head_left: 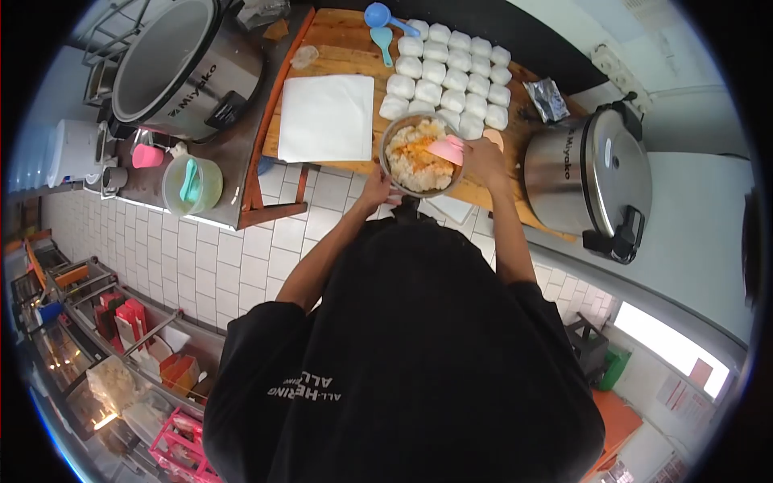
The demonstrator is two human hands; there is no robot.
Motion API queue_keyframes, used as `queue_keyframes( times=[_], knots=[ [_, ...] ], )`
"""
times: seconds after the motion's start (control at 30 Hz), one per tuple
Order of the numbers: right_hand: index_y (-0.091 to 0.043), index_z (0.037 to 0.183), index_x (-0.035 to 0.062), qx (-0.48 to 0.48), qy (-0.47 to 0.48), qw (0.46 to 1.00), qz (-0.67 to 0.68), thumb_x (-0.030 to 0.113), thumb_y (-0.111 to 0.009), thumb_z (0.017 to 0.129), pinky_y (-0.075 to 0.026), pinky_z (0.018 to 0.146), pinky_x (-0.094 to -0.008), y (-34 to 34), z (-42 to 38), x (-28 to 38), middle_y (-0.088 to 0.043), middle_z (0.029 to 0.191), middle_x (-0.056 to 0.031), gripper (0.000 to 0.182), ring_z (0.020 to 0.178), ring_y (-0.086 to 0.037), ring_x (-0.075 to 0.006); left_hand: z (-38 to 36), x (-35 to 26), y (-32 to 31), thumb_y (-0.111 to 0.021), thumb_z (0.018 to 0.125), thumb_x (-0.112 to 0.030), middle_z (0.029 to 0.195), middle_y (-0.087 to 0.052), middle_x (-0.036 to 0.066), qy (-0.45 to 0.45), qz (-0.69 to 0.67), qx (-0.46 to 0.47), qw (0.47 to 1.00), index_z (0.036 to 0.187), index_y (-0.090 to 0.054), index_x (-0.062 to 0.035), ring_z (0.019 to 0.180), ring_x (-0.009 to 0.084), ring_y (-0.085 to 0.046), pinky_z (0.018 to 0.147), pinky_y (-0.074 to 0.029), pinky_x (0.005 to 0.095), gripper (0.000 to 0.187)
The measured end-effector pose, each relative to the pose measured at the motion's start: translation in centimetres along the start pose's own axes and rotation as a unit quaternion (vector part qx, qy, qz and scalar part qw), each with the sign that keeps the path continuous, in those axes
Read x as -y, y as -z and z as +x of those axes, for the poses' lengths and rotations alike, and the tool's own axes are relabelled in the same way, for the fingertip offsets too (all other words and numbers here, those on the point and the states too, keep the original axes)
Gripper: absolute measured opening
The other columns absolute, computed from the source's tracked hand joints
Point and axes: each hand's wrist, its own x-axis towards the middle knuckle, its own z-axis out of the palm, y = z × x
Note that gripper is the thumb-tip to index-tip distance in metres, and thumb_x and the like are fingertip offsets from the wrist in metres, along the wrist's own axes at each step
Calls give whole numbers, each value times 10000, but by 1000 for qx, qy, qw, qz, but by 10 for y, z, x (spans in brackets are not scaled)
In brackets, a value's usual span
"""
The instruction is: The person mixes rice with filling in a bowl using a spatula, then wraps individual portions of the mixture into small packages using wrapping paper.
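Note:
A round metal bowl (384, 165) of white rice (419, 174) with orange seasoning on top is at the near edge of the wooden table (334, 52). My left hand (378, 190) grips the bowl's left rim. In my right hand (483, 159) is a pink scoop (447, 150), its head in the rice at the bowl's right side. Rows of white wrapped packets (455, 79) lie just behind the bowl. To the left is a stack of white paper sheets (326, 118).
A large rice cooker (564, 173) stands at the right, another (193, 76) at the upper left. Blue scoop (377, 14) and turquoise scoop (382, 36) lie at the table's back. A tub (211, 183) with a turquoise scoop and a pink cup (147, 156) are on the left counter.

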Motion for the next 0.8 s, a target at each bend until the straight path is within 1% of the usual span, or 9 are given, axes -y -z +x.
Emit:
queue_keyframes(
  times=[0.03, 0.13, 0.27, 0.3, 0.4, 0.43, 0.57, 0.63, 0.8],
  knots=[
    [-680, 934, 61, -26, 35, 998, -41, 233, -480, 871, -504, 755, -464, 10, -5, 0, -656, 892, -209, 270, 828, -640, -394, -2, 0, -2, -346, 993, -123, 1207, -507, 160, 2, -7, -2, 1000, 1251, -280, -83, 849, 304, -681, 539, -599, 376, 269],
    [-705, 892, 86, -62, 8, 981, -182, 242, -496, 856, -520, 691, -443, -89, -1, -19, -676, 854, -177, 263, 816, -660, -333, -14, -5, -4, -344, 993, -114, 1213, -488, 157, 13, 2, -7, 1000, 1225, -288, -87, 807, 292, -685, 518, -601, 377, 239],
    [-691, 906, 77, 97, 99, 972, -190, 228, -494, 857, -517, 704, -453, -56, 4, -14, -671, 870, -184, 254, 827, -659, -327, -24, 7, -6, -344, 989, -107, 1211, -466, 153, 8, -5, 6, 1000, 1221, -289, -93, 809, 299, -685, 519, -600, 381, 239],
    [-689, 904, 80, 9, 8, 999, -35, 218, -499, 852, -518, 705, -451, -49, 3, -11, -671, 867, -180, 240, 817, -663, -323, -28, 15, -7, -346, 989, -110, 1167, -467, 143, 17, 6, -1, 1000, 1209, -293, -88, 811, 305, -685, 517, -599, 383, 227],
    [-686, 892, 45, -10, 32, 999, -38, 220, -515, 852, -522, 688, -444, 16, -31, 48, -669, 859, -195, 248, 805, -665, -330, -17, 9, -5, -354, 989, -118, 1080, -464, 128, 11, 11, -14, 1000, 1183, -301, -78, 815, 314, -685, 514, -598, 384, 205],
    [-689, 776, 50, -60, 117, 970, -203, 188, -517, 852, -521, 704, -451, -22, -25, 34, -655, 759, -210, 233, 782, -668, -323, -14, 7, -4, -360, 989, -123, 1037, -459, 122, 5, 7, -12, 1000, 1169, -304, -72, 815, 318, -685, 512, -597, 384, 195],
    [-675, 821, 14, -79, 66, 989, -108, 167, -517, 843, -521, 715, -452, -75, -6, 59, -661, 768, -205, 221, 790, -666, -344, -11, 4, -1, -364, 982, -111, 1059, -467, 139, 11, 38, -8, 999, 1136, -303, -64, 781, 313, -689, 510, -593, 398, 173],
    [-669, 851, 5, 22, 58, 989, -132, 219, -521, 872, -519, 722, -457, -64, 9, 37, -664, 816, -222, 262, 809, -663, -358, -20, 12, -3, -366, 980, -107, 1060, -473, 142, 12, 29, -4, 999, 1132, -303, -65, 778, 313, -689, 514, -594, 404, 170],
    [-676, 875, -15, 30, 29, 993, -108, 192, -518, 848, -518, 721, -454, -21, -18, 69, -667, 871, -228, 262, 832, -667, -345, -12, 7, 0, -375, 975, -104, 1051, -495, 148, 1, 10, -9, 1000, 1129, -303, -72, 778, 317, -689, 522, -593, 421, 172]
  ],
)
